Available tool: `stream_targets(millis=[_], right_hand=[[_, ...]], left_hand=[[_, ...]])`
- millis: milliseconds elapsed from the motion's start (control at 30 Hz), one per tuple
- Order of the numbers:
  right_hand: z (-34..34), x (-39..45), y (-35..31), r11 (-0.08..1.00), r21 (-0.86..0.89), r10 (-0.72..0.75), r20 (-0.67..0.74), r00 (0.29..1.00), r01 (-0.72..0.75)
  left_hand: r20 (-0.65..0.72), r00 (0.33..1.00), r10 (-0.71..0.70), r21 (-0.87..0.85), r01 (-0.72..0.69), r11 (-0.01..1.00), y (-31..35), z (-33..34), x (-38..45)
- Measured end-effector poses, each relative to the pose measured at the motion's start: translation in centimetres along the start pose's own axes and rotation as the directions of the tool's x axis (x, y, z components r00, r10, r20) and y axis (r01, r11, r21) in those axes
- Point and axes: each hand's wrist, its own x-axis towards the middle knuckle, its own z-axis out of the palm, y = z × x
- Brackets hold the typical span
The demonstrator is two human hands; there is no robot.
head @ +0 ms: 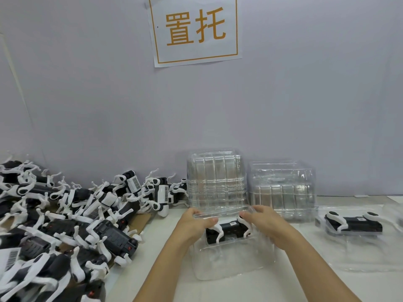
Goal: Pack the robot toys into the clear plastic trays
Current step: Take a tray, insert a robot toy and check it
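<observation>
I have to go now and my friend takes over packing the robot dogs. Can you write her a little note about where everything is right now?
Left hand and right hand: each grips the far edge of the clear tray in front of you.
One robot toy sits in that tray.
Done: a packed tray lies to the right.
Empty tray stacks stand by the wall.
Left: the big pile of toys on the left needs packing.

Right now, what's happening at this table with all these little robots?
A person is packing toys. The left hand and right hand grip the far edge of a clear tray holding one robot toy. A heap of unpacked toys waits left; a packed tray sits right, empty stacks behind.
</observation>
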Motion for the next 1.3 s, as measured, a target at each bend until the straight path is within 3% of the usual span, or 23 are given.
stream_targets(millis=[167, 267, 333, 467, 600, 800, 967, 1033, 1133, 1300], right_hand=[[0.2, 0.0, 0.0, 1.0, 0.019, 0.002, 0.01, 1.0, -0.003], [0.2, -0.1, -0.1, 0.999, 0.033, -0.005, 0.012, 1.0, 0.005], [0.2, -0.1, -0.1, 0.999, 0.038, -0.003, 0.012, 1.0, 0.003], [0.3, -0.2, -0.2, 0.999, 0.033, -0.001, 0.009, 1.0, 0.001], [0.3, -0.4, -0.4, 0.999, 0.049, -0.011, 0.016, 1.0, 0.01], [0.4, -0.2, -0.1, 0.998, 0.054, -0.017, -0.016, 1.0, 0.018], [0.6, 0.1, 0.0, 0.981, 0.169, -0.064, -0.207, 0.976, 0.1], [0.3, 0.4, 0.0, 0.962, 0.24, -0.041, -0.336, 0.941, 0.128], [-0.4, 0.5, -0.2, 0.898, 0.404, 0.034, -0.458, 0.888, 0.174], [-0.5, 0.8, -0.1, 0.82, 0.55, 0.118, -0.434, 0.893, 0.159]], left_hand=[[-0.028, 0.988, 0.15, 0.219, -0.141, 0.966, 0.5, 0.3, -0.6], [-0.014, 0.933, 0.36, 0.487, -0.308, 0.817, 1.1, 0.2, -1.0], [0.092, 0.899, 0.428, 0.545, -0.405, 0.734, 1.8, 0.5, -1.4], [0.309, 0.897, 0.317, 0.643, -0.443, 0.625, 2.3, 1.1, -1.9], [0.388, 0.901, 0.194, 0.701, -0.425, 0.573, 2.2, 0.7, -2.0], [0.348, 0.904, 0.248, 0.713, -0.427, 0.557, 2.3, 1.2, -2.4], [0.332, 0.898, 0.288, 0.712, -0.439, 0.547, 2.5, 1.0, -2.5], [0.318, 0.881, 0.351, 0.736, -0.462, 0.495, 2.9, 0.8, -2.6], [0.275, 0.81, 0.518, 0.778, -0.504, 0.376, 3.5, 0.5, -2.5], [0.135, 0.657, 0.742, 0.843, -0.469, 0.262, 3.9, 1.0, -2.8]])
